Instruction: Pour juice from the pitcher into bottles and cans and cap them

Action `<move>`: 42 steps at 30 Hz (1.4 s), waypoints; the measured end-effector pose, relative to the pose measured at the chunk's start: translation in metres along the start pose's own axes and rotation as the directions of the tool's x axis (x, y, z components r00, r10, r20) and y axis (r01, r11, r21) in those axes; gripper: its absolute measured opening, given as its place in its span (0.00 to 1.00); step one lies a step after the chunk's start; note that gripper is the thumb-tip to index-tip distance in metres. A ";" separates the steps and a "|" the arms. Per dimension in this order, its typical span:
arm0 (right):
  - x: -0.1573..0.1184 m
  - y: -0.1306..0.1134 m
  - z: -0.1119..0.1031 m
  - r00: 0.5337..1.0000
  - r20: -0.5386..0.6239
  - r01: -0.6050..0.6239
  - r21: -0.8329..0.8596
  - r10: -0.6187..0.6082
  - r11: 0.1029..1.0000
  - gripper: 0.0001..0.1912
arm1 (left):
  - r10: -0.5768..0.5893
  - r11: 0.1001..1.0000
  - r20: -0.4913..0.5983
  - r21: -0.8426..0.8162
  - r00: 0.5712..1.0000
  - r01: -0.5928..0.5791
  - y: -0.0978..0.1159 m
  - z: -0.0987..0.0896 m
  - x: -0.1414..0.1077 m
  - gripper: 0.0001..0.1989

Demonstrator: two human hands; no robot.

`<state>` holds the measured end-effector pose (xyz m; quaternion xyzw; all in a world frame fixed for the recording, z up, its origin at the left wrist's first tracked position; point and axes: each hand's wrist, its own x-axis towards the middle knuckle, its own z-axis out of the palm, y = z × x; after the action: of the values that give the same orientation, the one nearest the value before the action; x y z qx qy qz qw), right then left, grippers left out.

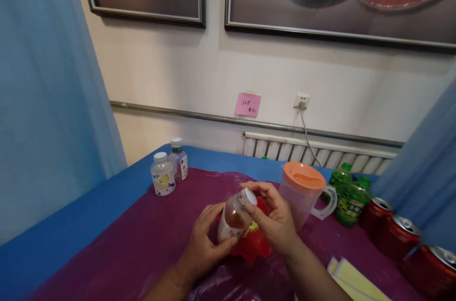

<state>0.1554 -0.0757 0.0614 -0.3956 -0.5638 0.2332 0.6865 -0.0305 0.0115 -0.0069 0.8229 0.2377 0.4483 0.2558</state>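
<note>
A clear bottle [233, 219] with brownish liquid and a printed label leans to the right in front of me. My left hand [206, 239] is wrapped round its body. The thumb and fingers of my right hand [272, 215] pinch the white cap [249, 196] at the bottle's neck. Under and behind the bottle lies a red scalloped dish [254, 246] with a yellow print, partly hidden by both hands. Just right of my right hand stands a clear pitcher [290, 199] with an orange lid.
Two clear white-capped bottles, a squat one [163, 177] and a taller one [180, 161], stand at the back left. Green bottles [352, 201], red cans [399, 237] and a folded yellow cloth [356, 279] are on the right. Purple sheeting [142, 244] covers the blue table [46, 230].
</note>
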 end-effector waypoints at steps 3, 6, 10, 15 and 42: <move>0.000 -0.005 -0.006 0.998 0.045 0.033 -0.009 -0.032 0.999 0.16 | 0.045 0.999 -0.005 0.006 0.999 -0.045 0.002 0.000 -0.003 0.31; -0.001 -0.010 -0.009 0.995 0.076 0.073 -0.007 -0.072 0.997 0.16 | 0.072 0.997 -0.011 0.009 0.997 -0.071 0.008 -0.001 -0.003 0.32; 0.000 -0.012 -0.011 0.985 0.124 0.116 0.009 -0.116 0.993 0.16 | 0.107 0.994 0.020 -0.017 0.994 -0.107 0.014 -0.002 -0.002 0.30; 0.002 -0.008 -0.012 0.984 0.147 0.091 0.083 -0.103 0.992 0.15 | 0.106 0.994 0.041 -0.043 0.994 -0.104 0.014 -0.002 -0.002 0.27; -0.008 0.010 0.006 0.997 0.004 -0.068 0.346 0.071 0.936 0.20 | 0.005 1.000 0.059 -0.013 0.998 -0.004 0.015 0.002 -0.001 0.27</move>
<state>0.1490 -0.0738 0.0489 -0.2895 -0.4967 0.3509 0.7391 -0.0271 -0.0009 0.0013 0.8346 0.2255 0.4257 0.2670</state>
